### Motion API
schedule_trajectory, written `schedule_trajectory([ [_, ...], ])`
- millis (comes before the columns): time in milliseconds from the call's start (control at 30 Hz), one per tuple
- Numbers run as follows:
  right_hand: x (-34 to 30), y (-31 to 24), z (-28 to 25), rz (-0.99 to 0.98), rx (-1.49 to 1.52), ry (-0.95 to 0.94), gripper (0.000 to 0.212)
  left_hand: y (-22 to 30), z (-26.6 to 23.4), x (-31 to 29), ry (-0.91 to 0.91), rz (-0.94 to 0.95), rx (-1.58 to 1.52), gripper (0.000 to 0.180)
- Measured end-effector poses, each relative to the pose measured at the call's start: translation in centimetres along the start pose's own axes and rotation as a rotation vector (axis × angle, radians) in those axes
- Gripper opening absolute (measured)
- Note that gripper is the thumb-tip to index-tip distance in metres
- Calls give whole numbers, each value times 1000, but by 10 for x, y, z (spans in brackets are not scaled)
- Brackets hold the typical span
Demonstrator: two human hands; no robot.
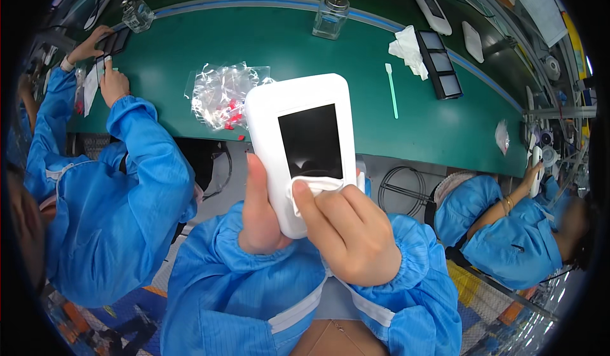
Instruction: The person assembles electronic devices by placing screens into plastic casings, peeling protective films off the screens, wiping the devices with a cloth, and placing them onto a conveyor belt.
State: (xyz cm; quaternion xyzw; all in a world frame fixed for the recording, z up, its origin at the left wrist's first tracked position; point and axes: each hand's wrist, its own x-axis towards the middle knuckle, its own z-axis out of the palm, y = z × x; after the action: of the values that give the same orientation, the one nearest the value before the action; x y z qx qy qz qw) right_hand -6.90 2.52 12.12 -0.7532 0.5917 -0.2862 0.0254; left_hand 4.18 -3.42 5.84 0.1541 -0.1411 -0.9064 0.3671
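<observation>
A white handheld device (257, 118) with rounded corners and a black screen (310, 137) is held up in front of me, over the bench's near edge. My left hand (262, 210) grips it along its left side and lower part, thumb on the edge. Pinched in the fingers of my right hand (349, 232) is a folded white cloth (324, 183), pressed against the lower end of the screen. The fingers behind the device are mostly hidden.
On the green bench (267, 38) lie a plastic bag with red bits (219, 95), a glass bottle (331, 14), a green swab (391, 92), a crumpled white cloth (410, 51) and a black tray (440, 64). Co-workers in blue sit left (121, 184) and right (508, 229).
</observation>
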Motion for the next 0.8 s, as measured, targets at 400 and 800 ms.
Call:
schedule_trajectory([
  [400, -16, 7, -4, 41, -70, -58, 56, 6, -11, -9, 149, 23, 143, 81],
  [800, -52, 47, -44, 373, 296, 42, 35, 15, 10, 2, -13, -171, -263, 82],
])
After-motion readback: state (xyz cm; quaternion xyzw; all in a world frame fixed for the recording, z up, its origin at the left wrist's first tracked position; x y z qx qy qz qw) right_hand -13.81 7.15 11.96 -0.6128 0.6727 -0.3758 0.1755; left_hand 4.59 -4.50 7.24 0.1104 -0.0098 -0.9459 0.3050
